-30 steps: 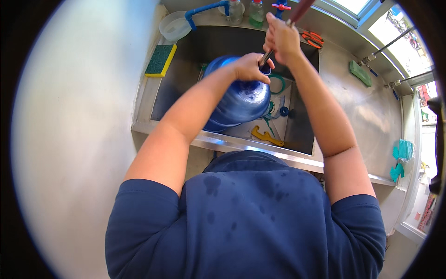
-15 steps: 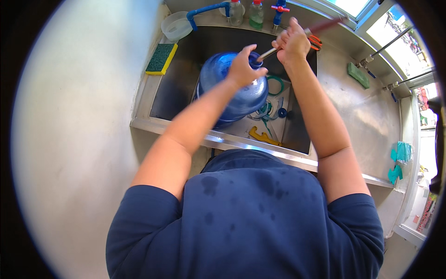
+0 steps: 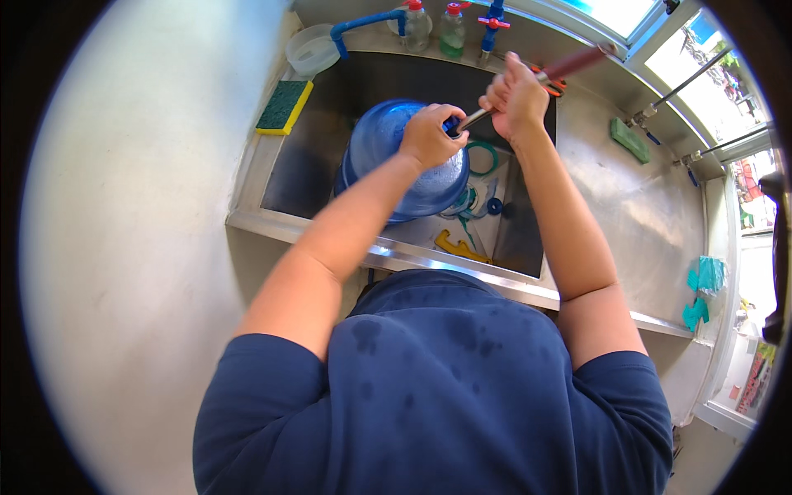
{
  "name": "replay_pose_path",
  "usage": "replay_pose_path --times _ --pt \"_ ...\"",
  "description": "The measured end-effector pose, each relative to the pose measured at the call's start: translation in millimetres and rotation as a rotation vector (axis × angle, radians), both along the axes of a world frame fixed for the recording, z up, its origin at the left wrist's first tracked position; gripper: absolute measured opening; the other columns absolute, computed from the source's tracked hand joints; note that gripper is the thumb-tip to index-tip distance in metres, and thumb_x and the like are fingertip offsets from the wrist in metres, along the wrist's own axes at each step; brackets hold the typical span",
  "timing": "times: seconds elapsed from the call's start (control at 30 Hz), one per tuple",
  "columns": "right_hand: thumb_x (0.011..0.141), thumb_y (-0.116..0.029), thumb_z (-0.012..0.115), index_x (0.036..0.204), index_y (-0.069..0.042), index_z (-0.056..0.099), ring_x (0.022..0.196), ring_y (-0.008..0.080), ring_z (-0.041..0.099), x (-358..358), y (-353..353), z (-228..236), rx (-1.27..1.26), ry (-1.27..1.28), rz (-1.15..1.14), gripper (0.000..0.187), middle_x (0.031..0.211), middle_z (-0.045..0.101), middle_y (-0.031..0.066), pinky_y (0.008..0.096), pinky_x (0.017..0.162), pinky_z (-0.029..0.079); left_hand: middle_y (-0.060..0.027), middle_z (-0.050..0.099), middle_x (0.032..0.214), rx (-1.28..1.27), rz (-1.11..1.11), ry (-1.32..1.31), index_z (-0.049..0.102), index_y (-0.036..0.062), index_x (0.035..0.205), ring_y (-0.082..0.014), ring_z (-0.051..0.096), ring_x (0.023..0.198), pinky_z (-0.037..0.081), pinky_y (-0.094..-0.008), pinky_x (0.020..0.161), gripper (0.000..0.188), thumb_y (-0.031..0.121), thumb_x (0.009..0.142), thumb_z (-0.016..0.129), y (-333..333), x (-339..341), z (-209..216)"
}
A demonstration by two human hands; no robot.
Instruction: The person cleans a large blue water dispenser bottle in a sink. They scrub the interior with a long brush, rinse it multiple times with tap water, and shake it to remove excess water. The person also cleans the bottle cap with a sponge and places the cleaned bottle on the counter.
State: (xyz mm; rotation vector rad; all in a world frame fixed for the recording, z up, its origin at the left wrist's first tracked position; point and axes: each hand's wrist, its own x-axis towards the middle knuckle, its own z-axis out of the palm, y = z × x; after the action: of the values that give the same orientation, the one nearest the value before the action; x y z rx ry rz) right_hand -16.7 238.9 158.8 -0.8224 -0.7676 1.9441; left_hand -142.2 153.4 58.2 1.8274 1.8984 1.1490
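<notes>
A large translucent blue water jug [image 3: 375, 153] rests in the metal sink [image 3: 516, 239], its mouth facing up and to the right. My left hand [image 3: 429, 136] is wrapped round the jug's neck, fingers curled over the rim. Up to the right, my right hand [image 3: 520, 103] grips a long metal rod with a dark red handle [image 3: 577, 63]. The handle points away to the upper right, and the rod's lower end goes into the jug's mouth, where its tip is hidden.
In the sink lie a green ring [image 3: 496, 158], a small blue ring [image 3: 494, 205] and a yellow plastic tool [image 3: 458, 247]. A sponge [image 3: 285, 107], a clear bowl [image 3: 313, 49], bottles [image 3: 451, 35] and a blue tap [image 3: 493, 29] line the rim. A green block [image 3: 629, 140] sits right.
My left hand has closed round the jug's neck, where its fingers were spread before. My right hand has come slightly down, and the rod's end has gone into the mouth.
</notes>
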Motion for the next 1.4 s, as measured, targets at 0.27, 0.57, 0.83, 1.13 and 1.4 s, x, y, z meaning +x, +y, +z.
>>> replay_pose_path --times 0.27,0.57,0.83,1.13,1.4 --pt "0.096 -0.030 0.059 0.057 -0.016 0.036 0.038 0.0109 0.026 -6 -2 13 0.368 0.198 0.027 0.047 0.047 0.030 -0.0021 0.0320 0.041 0.026 -0.0159 0.065 0.114 0.068 0.157 -0.163 0.053 0.0089 0.128 -0.0320 0.064 0.103 0.050 -0.0382 0.092 0.082 0.037 0.061 0.091 -1 2 -4" --pt "0.100 -0.030 0.053 0.060 -0.012 0.040 0.042 0.0122 0.029 -13 -26 9 0.622 0.033 0.285 0.046 0.050 0.033 -0.0001 0.0307 0.045 0.030 -0.0089 0.065 0.111 -0.216 -0.082 -0.193 0.056 0.0074 0.124 -0.0196 0.061 0.106 0.047 -0.0334 0.096 0.070 0.026 0.064 0.087 -6 -26 29" --pt "0.096 -0.028 0.065 0.078 -0.005 0.054 0.051 0.0156 0.052 -28 -24 -11 0.516 -0.153 0.156 0.031 0.066 0.056 0.0047 0.0303 0.062 0.050 -0.0168 0.067 0.100 0.288 -0.008 0.054 0.061 0.0053 0.108 -0.0333 0.066 0.094 0.053 -0.0372 0.083 0.045 0.022 0.071 0.081 -20 -21 -27" --pt "0.095 -0.016 0.067 0.090 -0.002 0.060 0.069 0.0042 0.053 -22 -85 -23 0.782 -0.024 0.169 0.016 0.080 0.064 0.0014 0.0193 0.063 0.043 -0.0144 0.062 0.114 -0.003 -0.337 0.218 0.057 0.0074 0.118 -0.0329 0.061 0.106 0.050 -0.0383 0.093 0.054 0.022 0.071 0.081 -38 -62 -7" --pt "0.093 -0.010 0.063 0.081 -0.001 0.060 0.065 0.0057 0.049 -43 -81 -64 0.743 0.129 0.282 0.015 0.072 0.059 0.0005 0.0207 0.060 0.041 -0.0139 0.066 0.111 -0.108 -0.222 -0.174 0.057 0.0091 0.120 -0.0305 0.063 0.105 0.049 -0.0368 0.096 0.064 0.028 0.068 0.087 -46 -64 -22"
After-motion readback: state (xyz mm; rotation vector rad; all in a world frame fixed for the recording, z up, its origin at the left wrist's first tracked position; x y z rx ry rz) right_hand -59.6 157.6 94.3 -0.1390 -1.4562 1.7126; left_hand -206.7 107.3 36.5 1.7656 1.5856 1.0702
